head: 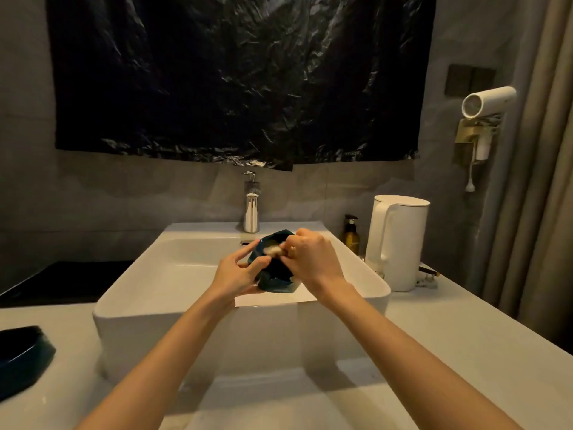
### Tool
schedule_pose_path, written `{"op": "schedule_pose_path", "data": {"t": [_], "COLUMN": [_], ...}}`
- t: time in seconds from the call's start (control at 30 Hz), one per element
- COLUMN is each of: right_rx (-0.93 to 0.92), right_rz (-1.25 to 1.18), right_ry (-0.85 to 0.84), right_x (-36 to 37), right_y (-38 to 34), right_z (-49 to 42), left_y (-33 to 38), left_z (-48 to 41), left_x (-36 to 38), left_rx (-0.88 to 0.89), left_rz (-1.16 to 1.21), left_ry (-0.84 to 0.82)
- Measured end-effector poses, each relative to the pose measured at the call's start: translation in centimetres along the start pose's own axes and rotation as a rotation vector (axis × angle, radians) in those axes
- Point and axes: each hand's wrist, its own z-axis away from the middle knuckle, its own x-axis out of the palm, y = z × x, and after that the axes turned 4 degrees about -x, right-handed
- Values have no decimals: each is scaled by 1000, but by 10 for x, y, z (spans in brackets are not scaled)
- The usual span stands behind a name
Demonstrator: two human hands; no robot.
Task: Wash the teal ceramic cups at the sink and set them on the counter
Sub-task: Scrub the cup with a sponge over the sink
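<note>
Both hands work over the white basin (124, 308). The left hand (237, 273) grips the teal cup (276, 276) round its side and holds it tilted. The right hand (313, 259) pinches a small pale scrubbing pad (274, 250) just inside the rim. The cup hangs above the middle of the bowl, just in front of the faucet (251, 212); whether water is running I cannot tell.

To scrub well, I judge the left hand should turn the cup bit by bit so the pad sweeps the whole inner wall and the base. Keeping the cup low in the bowl makes any slip a short drop. Wet glaze is likely slick, so a firm thumb matters.

The hard basin rim runs all round, and the faucet stands close at 12 o'clock of the cup. At 3 o'clock of the basin, a white kettle (400, 243) and an amber pump bottle (350, 234) crowd the counter (465, 336). More open counter lies at 5 and 7 o'clock. A second dark teal piece (21, 358) sits at 8 o'clock, near the frame's edge, so setting down on that side looks easiest.
</note>
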Motion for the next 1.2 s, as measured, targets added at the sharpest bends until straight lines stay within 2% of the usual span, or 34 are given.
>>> {"op": "schedule_pose_path", "data": {"t": [0.1,0.2,0.3,0.4,0.57,0.7,0.87,0.97,1.07,1.2], "right_rx": [-65,-114,-224,-213,-369,-360,-392,-396,-396,-354], "right_rz": [60,-80,-180,-225,-21,172,229,246,144,-57], "right_ry": [-19,-52,-172,-236,-148,-225,-245,-352,-441,-384], "right_x": [6,1,-6,-11,-4,-7,-20,-31,-33,-22], "right_y": [-4,-8,-7,-3,-3,-1,3,3,3,7], "right_z": [-9,-11,-8,-8,-9,-10,-14,-18,-19,-15], "left_y": [-1,-1,-3,-2,-1,-3,-3,-4,-4,-2], "left_z": [-4,-6,-7,-7,-7,-6,-8,-8,-9,-8], "left_x": [-1,-2,-3,-1,-1,0,0,-1,-2,-1], "left_rx": [2,0,-6,-15,2,41,36,21,14,12], "left_rz": [6,26,16,6,-32,-34,17,23,23,9], "left_ry": [15,39,56,64,51,96,149,156,164,153]}}
